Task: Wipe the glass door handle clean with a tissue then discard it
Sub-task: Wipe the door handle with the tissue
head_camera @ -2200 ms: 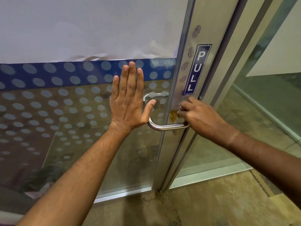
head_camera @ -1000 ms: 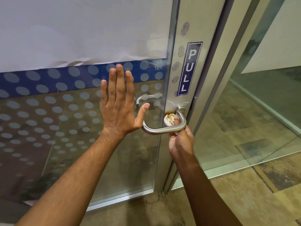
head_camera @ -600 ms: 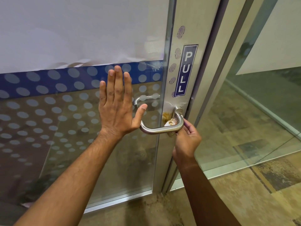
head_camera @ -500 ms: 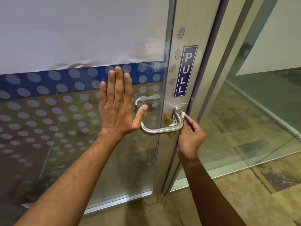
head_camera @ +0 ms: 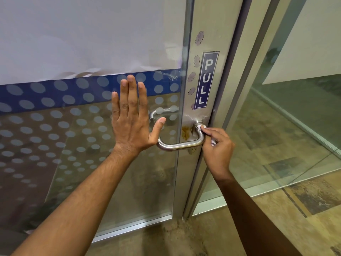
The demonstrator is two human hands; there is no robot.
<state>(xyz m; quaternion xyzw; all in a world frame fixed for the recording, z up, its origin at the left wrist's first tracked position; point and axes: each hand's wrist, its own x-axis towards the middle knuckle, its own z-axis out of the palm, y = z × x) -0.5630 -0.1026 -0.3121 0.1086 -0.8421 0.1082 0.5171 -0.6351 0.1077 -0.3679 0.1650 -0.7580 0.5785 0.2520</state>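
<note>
1. A mottled tan floor [head_camera: 276,228] is seen below a frosted, dotted glass door [head_camera: 73,126] with a metal stile; a further glass pane [head_camera: 276,135] stands to the right.

2. Nearest, two bare forearms are raised from the bottom edge toward the door.

3. The left hand [head_camera: 132,122] is laid flat on the glass, fingers straight and together, thumb spread toward the handle; nothing is held by it. Its place has hardly altered over the last two seconds, so the door is judged to be braced by it.

4. The right hand [head_camera: 216,146] is curled round a small wad of white tissue [head_camera: 200,128], pinched at the fingertips and pressed against the upper right end of the handle [head_camera: 181,145], where it meets the stile.

5. What has changed: a second ago this hand was held under the handle with the tissue pushed up inside the loop; it has since been brought round to the outer right side and raised to the top bend. The wiping is judged to have been carried from the inner face to the mounting end.

6. A brownish stain [head_camera: 185,133] is left on the stile behind the loop, untouched by the tissue at present.

7. Farther up, a blue PULL sign [head_camera: 206,80] is fixed to the stile.

8. The horizontal bar may yet need wiping; discarding is not yet begun, and no bin is in view.
</note>
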